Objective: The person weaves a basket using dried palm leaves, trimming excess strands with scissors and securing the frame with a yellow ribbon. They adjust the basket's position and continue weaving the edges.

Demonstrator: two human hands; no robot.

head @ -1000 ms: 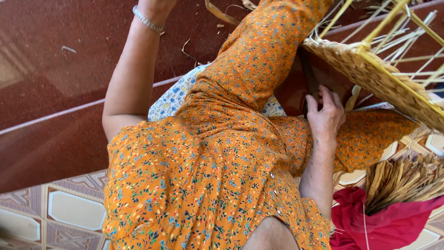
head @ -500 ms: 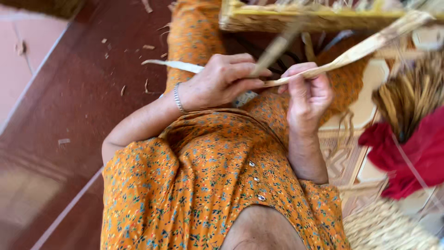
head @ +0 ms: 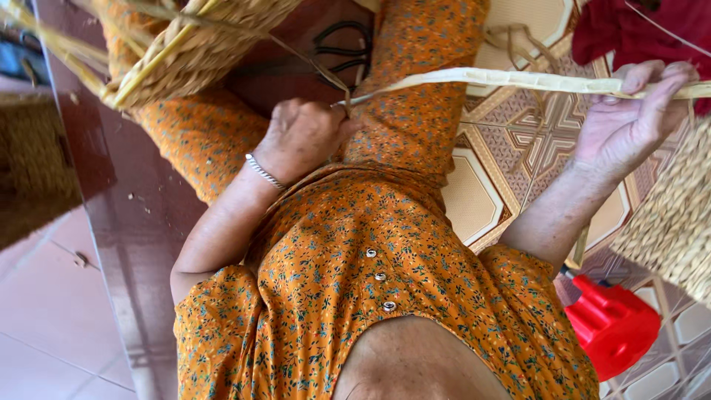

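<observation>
My left hand (head: 304, 137), with a thin silver bracelet at the wrist, is closed on one end of a long pale flat reed strip (head: 518, 78) above my lap. The strip runs taut to the right, where my right hand (head: 629, 122) grips it between thumb and fingers, palm towards me. A half-woven straw basket (head: 207, 37) with loose stakes rests on my orange flowered dress at the upper left, just above the left hand. Thin strands run from it to that hand.
A second woven basket (head: 674, 215) stands at the right edge over the patterned tiles. A red cloth (head: 644, 30) lies at the top right, a red plastic object (head: 611, 322) at the lower right. A dark looped item (head: 341, 48) lies on the red-brown step.
My hands have moved apart: the right hand has gone out to the right and the strip is now stretched between them. The view has swung, so the basket sits upper left.
</observation>
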